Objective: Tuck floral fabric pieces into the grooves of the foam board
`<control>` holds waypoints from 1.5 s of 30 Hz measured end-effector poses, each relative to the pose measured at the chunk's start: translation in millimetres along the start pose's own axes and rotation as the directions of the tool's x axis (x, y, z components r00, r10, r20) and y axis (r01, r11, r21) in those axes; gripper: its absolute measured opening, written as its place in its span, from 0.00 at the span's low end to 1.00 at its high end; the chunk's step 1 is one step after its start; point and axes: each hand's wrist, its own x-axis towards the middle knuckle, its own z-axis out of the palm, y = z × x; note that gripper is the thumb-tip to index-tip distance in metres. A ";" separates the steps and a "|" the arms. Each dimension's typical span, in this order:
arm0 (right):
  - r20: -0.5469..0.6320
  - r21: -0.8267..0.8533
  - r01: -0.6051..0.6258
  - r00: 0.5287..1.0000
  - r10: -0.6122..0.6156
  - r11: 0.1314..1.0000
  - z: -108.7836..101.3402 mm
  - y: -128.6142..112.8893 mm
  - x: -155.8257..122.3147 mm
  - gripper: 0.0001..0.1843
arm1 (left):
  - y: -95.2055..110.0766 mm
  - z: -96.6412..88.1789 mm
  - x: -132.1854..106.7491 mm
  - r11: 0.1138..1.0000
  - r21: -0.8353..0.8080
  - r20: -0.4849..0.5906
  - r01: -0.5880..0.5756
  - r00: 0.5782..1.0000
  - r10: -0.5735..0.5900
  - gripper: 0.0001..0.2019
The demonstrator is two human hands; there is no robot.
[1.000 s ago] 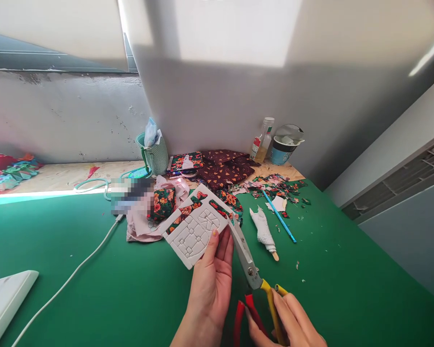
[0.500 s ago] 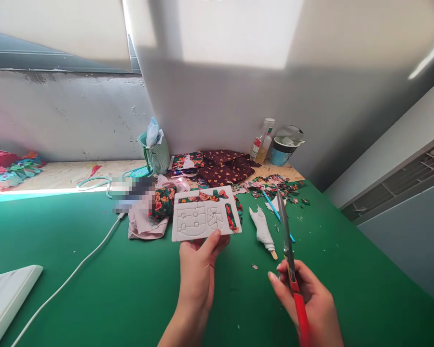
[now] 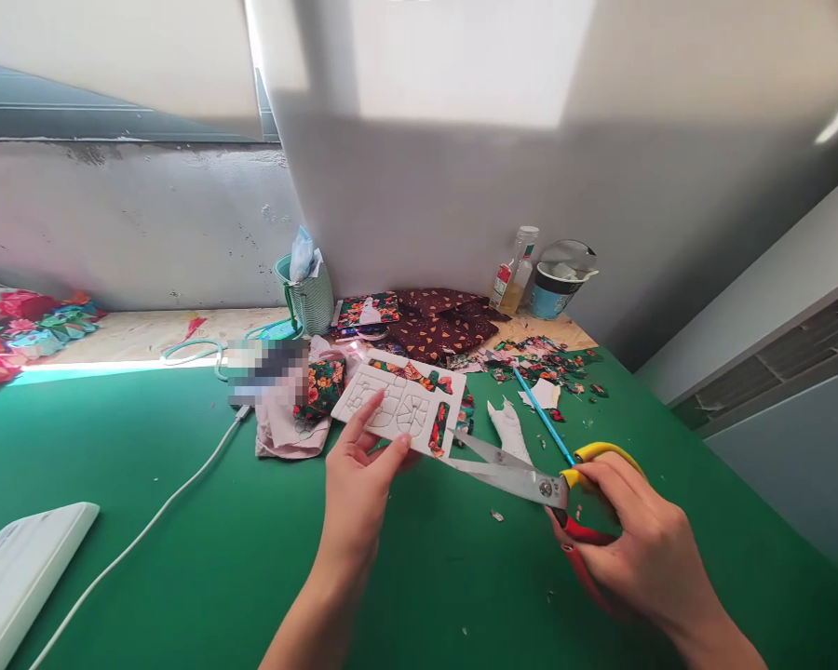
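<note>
My left hand [image 3: 363,484] is closed on a white foam board [image 3: 391,423] with outlined shapes, its thumb and index finger on the board's face. Floral fabric pieces [image 3: 439,428] cover the strips along the top and right side of the board. In my right hand [image 3: 646,535] is a pair of scissors [image 3: 545,487] with yellow and red handles. Their blades are spread and point left, the tips at the board's lower right edge; I cannot tell whether they touch it. Behind the blades lies a white wrapped stick [image 3: 508,433].
A blue pencil-like stick [image 3: 541,409] and fabric scraps [image 3: 565,358] lie right of the board. Behind stand a green basket [image 3: 314,298], a glass bottle [image 3: 513,279] and a paper cup [image 3: 554,293]. A white cable [image 3: 160,510] crosses the green table at left.
The scissors have swung from upright to pointing left, and their blades have come apart near the board. The board has tilted, and my left index finger now lies across its face.
</note>
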 end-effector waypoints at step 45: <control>-0.163 -0.330 0.178 0.957 -0.242 0.927 -6.6 3.2 -7.3 0.15 | 1.4 -3.2 -3.7 0.994 0.113 -0.080 0.011 0.997 -0.001 0.29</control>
